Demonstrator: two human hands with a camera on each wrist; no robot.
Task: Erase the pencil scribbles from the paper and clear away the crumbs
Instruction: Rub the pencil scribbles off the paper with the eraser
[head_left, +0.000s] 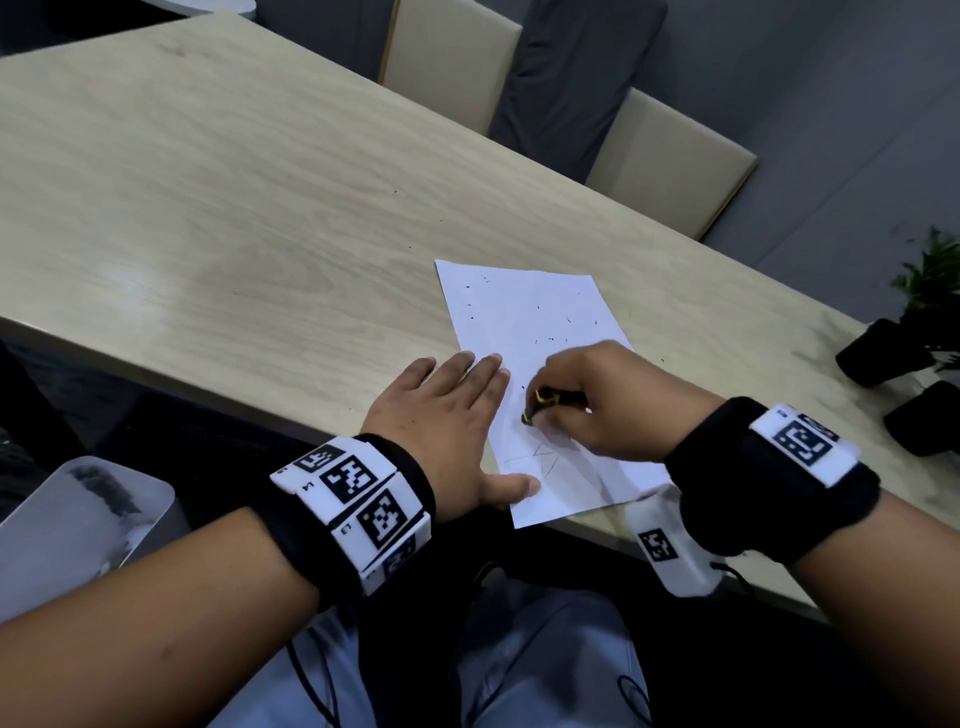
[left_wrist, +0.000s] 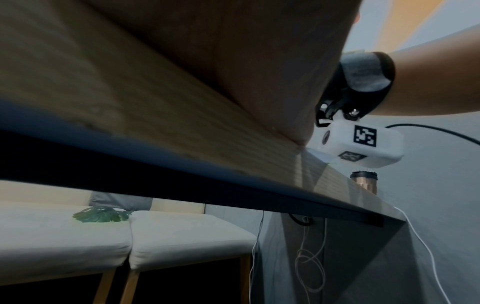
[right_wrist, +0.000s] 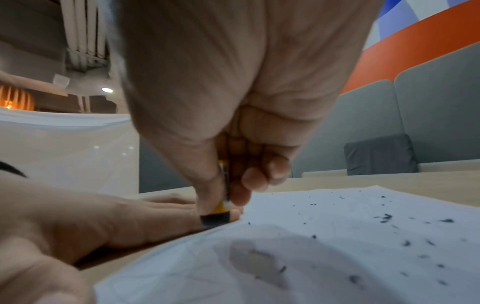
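A white sheet of paper (head_left: 530, 322) lies near the front edge of the wooden table (head_left: 218, 197). Faint pencil scribbles (head_left: 540, 462) remain on its near part. Dark eraser crumbs (head_left: 550, 340) are scattered over its far half, seen close in the right wrist view as crumbs (right_wrist: 384, 218). My right hand (head_left: 587, 400) pinches a black eraser in a yellow sleeve (head_left: 543, 400), its tip (right_wrist: 215, 219) pressed on the paper. My left hand (head_left: 452, 415) lies flat with straight fingers on the paper's left edge, holding it down (right_wrist: 78, 224).
Beige benches (head_left: 670, 161) with a grey cushion (head_left: 576, 78) stand beyond the table. Black plant pots (head_left: 883, 353) sit at the right edge. A grey bin (head_left: 78, 519) stands low left beside my knees. A cup (left_wrist: 363, 183) stands on the table's far end.
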